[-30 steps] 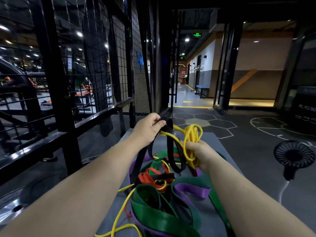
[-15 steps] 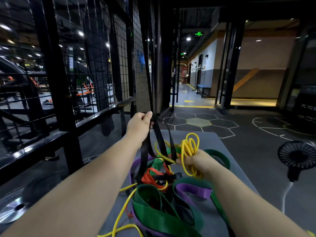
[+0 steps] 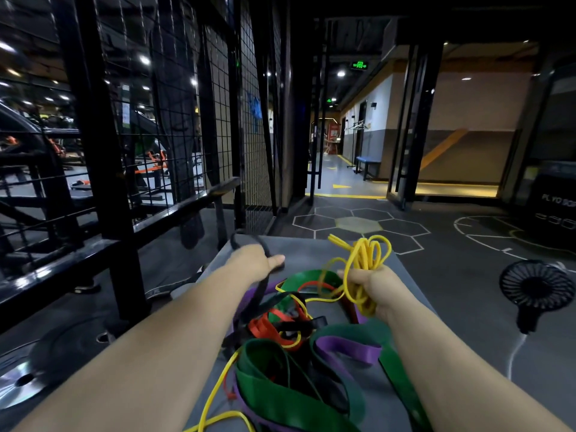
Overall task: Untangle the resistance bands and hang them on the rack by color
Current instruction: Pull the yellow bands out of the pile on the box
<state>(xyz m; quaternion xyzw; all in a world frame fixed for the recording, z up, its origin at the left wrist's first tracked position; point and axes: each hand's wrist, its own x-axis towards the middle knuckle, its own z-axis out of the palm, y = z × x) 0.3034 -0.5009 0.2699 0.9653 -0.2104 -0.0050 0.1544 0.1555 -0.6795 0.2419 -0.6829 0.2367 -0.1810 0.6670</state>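
Note:
A tangle of resistance bands lies on a grey mat (image 3: 299, 254) in front of me. It holds wide green bands (image 3: 274, 385), a purple band (image 3: 346, 349), a red band (image 3: 265, 328), black bands and thin yellow ones. My left hand (image 3: 252, 263) grips a black band (image 3: 258, 294) that runs from the pile up over my fist. My right hand (image 3: 371, 285) holds a bundle of looped yellow band (image 3: 364, 257) above the pile. The black metal rack (image 3: 103, 151) with wire mesh stands to my left.
A small black fan (image 3: 536, 288) with a white cable stands on the floor to the right. A weight plate (image 3: 21, 381) lies on the floor at the lower left. Dark gym floor with hexagon markings (image 3: 358, 224) stretches ahead toward a lit corridor.
My left hand has dropped from its raised pull and moved left with the black band, which now trails lower. The right hand with the yellow bundle has shifted slightly right.

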